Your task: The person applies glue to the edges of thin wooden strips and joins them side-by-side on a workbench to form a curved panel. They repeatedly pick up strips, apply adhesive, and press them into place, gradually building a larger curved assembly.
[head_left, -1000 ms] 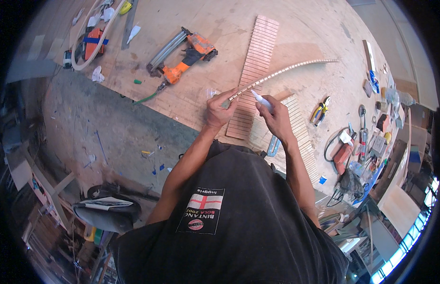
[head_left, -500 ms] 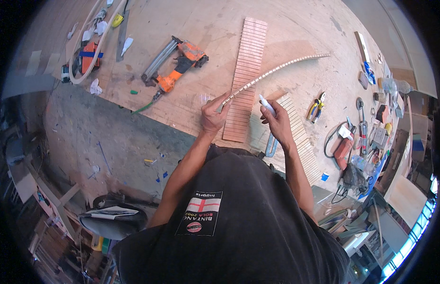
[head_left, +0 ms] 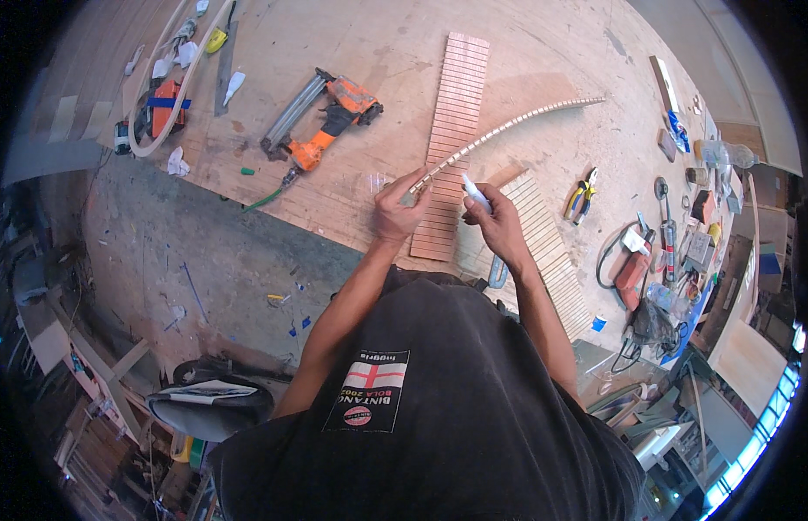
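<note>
My left hand (head_left: 399,208) is closed on the near end of a thin, curved wooden strip (head_left: 508,128) with evenly spaced cuts along its edge. The strip is held on edge and arcs away to the right over the table. In my right hand (head_left: 497,221) is a small white glue bottle (head_left: 476,191), its nozzle pointing up and left toward the strip, a short gap apart. Beneath the strip lies a reddish slotted wood panel (head_left: 447,130). A paler slotted panel (head_left: 551,239) lies under and beside my right forearm.
An orange nail gun (head_left: 326,126) with a green hose lies left on the wooden table (head_left: 378,52). Yellow-and-blue pliers (head_left: 582,196) rest at right. Farther right are a red power tool (head_left: 631,273), a plastic bottle (head_left: 725,154) and clutter. A clamp (head_left: 498,271) sits by the near edge.
My right hand has moved left with the glue bottle, bringing its nozzle closer to the strip. My left hand and the strip have hardly moved.
</note>
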`<state>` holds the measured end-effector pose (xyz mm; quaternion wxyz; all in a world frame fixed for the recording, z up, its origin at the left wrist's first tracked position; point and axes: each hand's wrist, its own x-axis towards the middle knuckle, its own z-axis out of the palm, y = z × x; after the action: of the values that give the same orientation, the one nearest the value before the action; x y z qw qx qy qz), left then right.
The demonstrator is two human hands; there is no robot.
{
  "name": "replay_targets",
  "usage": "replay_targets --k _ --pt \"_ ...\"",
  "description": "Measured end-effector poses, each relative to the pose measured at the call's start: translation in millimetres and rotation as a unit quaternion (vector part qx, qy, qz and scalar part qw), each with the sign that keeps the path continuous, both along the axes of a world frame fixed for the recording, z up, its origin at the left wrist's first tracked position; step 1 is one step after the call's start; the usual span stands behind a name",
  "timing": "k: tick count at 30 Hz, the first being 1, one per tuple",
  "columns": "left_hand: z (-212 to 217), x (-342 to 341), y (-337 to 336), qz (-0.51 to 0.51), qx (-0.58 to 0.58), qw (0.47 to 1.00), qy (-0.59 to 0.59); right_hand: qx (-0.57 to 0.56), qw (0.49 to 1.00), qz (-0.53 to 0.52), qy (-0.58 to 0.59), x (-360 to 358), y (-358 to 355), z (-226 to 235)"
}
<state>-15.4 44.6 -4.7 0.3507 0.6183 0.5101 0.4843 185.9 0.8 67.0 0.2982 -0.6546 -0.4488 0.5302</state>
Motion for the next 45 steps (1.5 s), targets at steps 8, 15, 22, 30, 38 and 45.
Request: replay_targets --k 8,15,22,30,38,45 --pt "-6 9 5 0.010 -0.028 1.000 -0.009 0.030 0.998 0.026 -0.050 -10 9 8" --pt "-8 10 5 0.015 -0.051 0.998 -0.018 0.025 0.999 0.007 -0.031 -7 7 4" --pt "-11 6 1 0.024 -0.045 0.999 -0.018 -0.010 1.000 0.009 -0.006 -3 2 7" --pt "-19 0 -2 0.026 -0.037 0.999 0.012 0.013 1.000 0.019 -0.017 -10 -1 -2" --pt "-16 1 -1 0.033 -0.046 0.998 0.024 0.010 0.999 0.031 -0.025 -15 -2 2" --pt "-24 -3 -3 0.032 -0.037 0.998 0.037 0.021 0.999 0.037 -0.024 -17 -3 2"
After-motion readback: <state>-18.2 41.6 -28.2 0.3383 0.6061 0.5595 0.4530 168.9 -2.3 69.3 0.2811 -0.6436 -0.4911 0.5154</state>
